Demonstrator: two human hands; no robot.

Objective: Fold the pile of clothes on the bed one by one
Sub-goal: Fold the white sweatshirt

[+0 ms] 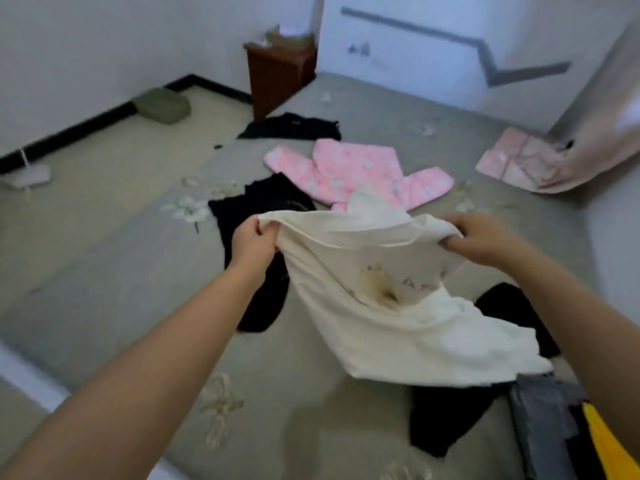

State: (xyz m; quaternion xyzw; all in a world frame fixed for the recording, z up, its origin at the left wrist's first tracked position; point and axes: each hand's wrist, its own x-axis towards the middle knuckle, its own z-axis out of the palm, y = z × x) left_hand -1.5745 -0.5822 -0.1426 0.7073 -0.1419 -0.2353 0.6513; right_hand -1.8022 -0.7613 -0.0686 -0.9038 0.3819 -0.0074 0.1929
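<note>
Left hand (254,237) and right hand (479,237) each pinch the cream shirt (391,327) between them; its bunched hem below could drag onto the black clothes (446,420), spoiling the fold.

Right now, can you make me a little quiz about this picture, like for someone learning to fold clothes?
1. True or false: both hands grip the cream shirt.
2. Which garment lies spread out just beyond the cream shirt?
A. a green coat
B. a pink flowered jacket
C. a red scarf
3. Fill in: the wooden cabinet stands at the far edge of the ____.

Key
1. True. The left hand and the right hand each grip its top edge and hold it up over the bed.
2. B, the pink flowered jacket.
3. Bed; the wooden cabinet stands there, by the wall.
</note>
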